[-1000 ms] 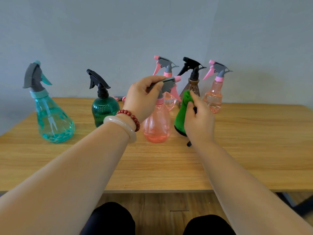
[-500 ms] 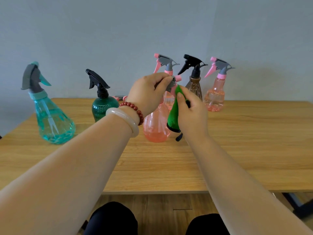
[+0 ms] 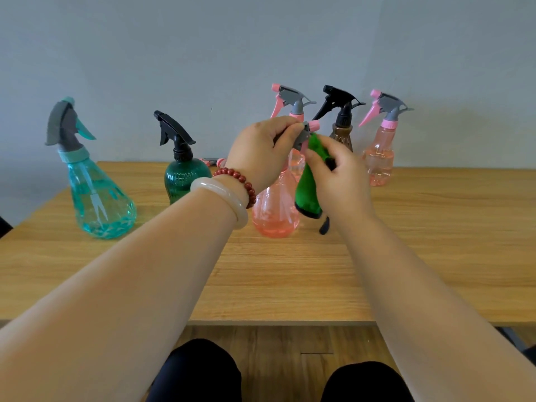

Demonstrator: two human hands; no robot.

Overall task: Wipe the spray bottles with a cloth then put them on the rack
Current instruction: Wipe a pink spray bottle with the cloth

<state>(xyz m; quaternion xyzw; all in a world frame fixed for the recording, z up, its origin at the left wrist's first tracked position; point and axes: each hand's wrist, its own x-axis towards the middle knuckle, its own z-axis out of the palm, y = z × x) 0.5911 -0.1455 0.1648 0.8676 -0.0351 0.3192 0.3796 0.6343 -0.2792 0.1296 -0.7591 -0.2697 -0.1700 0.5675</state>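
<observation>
Wiping is the step in hand at a wooden bench (image 3: pixel 420 256). A person's left hand (image 3: pixel 261 152) curls round the grey trigger head (image 3: pixel 303 134) of a pink spray bottle (image 3: pixel 275 210), while the right hand (image 3: pixel 339 175) pinches a green cloth (image 3: pixel 309 187) and presses its upper end against the trigger, just below the pink nozzle. The bottle sits upright near the middle of the bench, closer to the far edge than the near one, and its base appears to rest on the wood. Its round, clear pink body looks smooth and empty; the cloth hangs down beside it, black-edged at the bottom. Five more bottles wait along the far edge: a teal bottle (image 3: pixel 98 198) towards the left end, a dark green bottle (image 3: pixel 185 178) beside it, then a second pink bottle (image 3: pixel 295 111), a brown bottle (image 3: pixel 343 134) and a third pink bottle (image 3: pixel 380 161) behind the hands. By the look of it the head is being cleaned. The body would come next, which calls for a firm hold on the top while the cloth travels down. No rack is in view.
</observation>
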